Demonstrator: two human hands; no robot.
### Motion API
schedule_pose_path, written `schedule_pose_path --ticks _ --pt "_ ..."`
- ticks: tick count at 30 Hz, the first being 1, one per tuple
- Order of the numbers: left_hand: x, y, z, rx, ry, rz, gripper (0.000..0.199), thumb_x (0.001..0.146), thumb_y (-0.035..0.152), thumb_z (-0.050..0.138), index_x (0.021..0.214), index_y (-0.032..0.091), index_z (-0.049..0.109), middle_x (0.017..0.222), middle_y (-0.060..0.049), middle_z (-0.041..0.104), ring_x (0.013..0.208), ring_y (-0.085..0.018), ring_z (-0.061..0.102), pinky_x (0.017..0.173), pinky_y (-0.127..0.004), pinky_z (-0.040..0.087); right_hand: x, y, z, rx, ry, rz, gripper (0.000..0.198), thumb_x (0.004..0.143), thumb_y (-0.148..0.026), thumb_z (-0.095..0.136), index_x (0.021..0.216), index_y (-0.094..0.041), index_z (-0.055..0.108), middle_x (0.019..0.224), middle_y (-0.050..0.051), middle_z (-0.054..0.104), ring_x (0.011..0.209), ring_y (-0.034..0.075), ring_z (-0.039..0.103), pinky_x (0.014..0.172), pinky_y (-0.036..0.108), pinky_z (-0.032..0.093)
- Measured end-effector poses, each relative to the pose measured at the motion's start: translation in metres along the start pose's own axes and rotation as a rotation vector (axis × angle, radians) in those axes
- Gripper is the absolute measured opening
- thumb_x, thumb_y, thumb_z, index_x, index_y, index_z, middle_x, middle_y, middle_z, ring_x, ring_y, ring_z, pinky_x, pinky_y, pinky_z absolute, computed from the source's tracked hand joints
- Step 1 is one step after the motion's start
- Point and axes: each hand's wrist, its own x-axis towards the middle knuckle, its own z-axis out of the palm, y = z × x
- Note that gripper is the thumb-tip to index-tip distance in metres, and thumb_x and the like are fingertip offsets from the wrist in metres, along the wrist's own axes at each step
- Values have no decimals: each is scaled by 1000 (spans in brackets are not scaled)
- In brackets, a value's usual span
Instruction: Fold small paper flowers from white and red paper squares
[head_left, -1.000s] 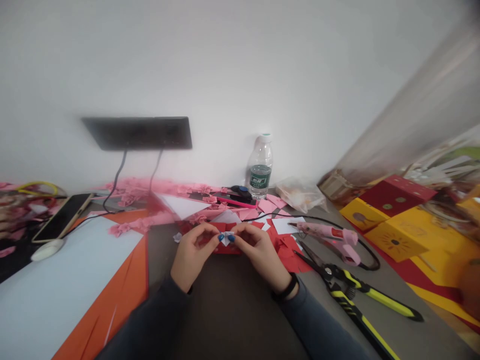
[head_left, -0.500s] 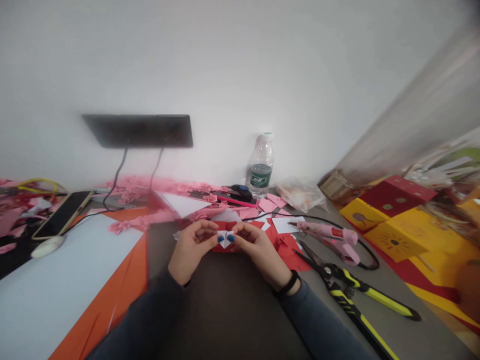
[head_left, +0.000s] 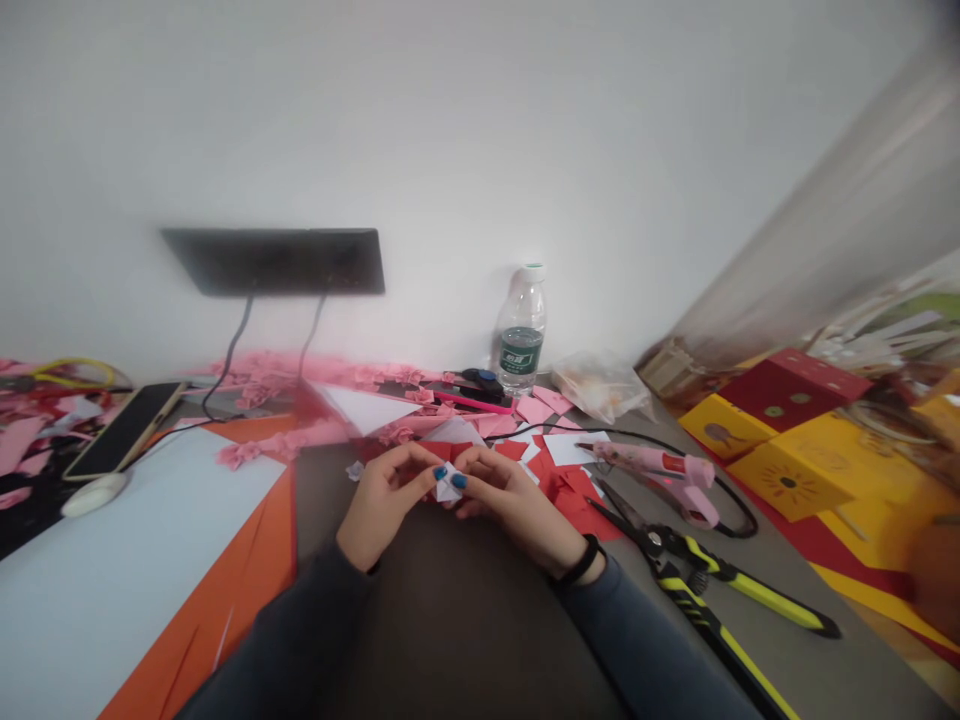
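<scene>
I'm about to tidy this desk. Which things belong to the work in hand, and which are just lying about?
In the work:
folded white paper
left hand and right hand, both pinching it
perhaps the nearby red paper

Apparently lying about:
water bottle
phone
white mouse
plastic bag
glue gun and shears, both untouched

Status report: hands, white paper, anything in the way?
Left hand and right hand pinching small folded white paper. Red paper beside right hand; pink glue gun, shears farther right. Nothing visibly in the way.
</scene>
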Motion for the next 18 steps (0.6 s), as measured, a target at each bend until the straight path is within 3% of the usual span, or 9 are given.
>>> schedule_pose_path --ticks 3,7,13,18 --pt "0 -1 3 -44 47 -25 26 79 40 70 88 16 65 76 -1 64 64 -13 58 58 -24 48 0 0 2 55 50 -22 32 71 -40 80 83 -19 59 81 -2 64 72 10 63 62 20 54" --pt "0 -1 6 -89 9 -56 30 71 38 77 82 16 60 73 1 60 63 -12 57 54 -22 47 -1 -1 3 52 59 -44 31 72 -40 79 84 -20 58 83 -1 64 72 11 63 68 23 54" --pt "-3 -3 7 -171 86 -63 31 66 25 81 87 17 59 74 2 62 70 -13 60 63 -23 49 1 3 2 -65 41 -85 34 73 -46 76 80 -19 58 78 -1 61 71 12 59 62 23 49" --pt "-1 -4 3 -276 53 -149 31 62 22 85 86 15 65 75 0 68 71 -11 62 67 -21 50 1 1 -2 -142 50 -110 29 73 -43 77 80 -17 66 75 -2 61 66 10 53 62 22 43"
